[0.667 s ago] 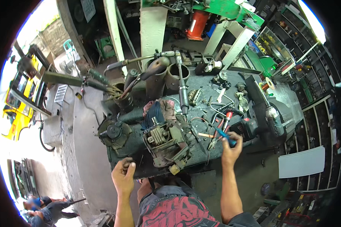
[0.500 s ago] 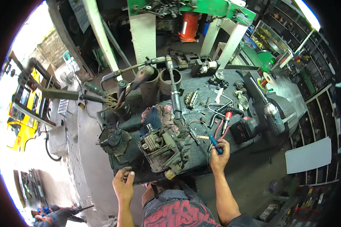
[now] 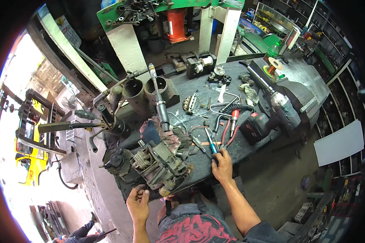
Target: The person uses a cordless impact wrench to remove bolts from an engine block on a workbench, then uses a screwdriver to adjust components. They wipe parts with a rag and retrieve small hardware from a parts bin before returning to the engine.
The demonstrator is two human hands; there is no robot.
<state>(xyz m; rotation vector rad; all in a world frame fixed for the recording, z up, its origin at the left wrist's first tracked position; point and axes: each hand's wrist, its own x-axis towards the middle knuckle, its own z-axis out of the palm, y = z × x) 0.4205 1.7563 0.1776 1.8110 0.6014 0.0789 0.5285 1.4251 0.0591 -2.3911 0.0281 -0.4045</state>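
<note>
Holding blue tool [image 3: 213, 147], right fingers [image 3: 223, 157]; left fingers [image 3: 138, 190] near machine [image 3: 160, 163].

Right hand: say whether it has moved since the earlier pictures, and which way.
Yes: the right hand has moved leftward, away from the power tool's black battery.

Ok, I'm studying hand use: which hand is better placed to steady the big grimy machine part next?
Probably the left hand: it's beside the machine part; the right hand holds a blue tool.
</note>
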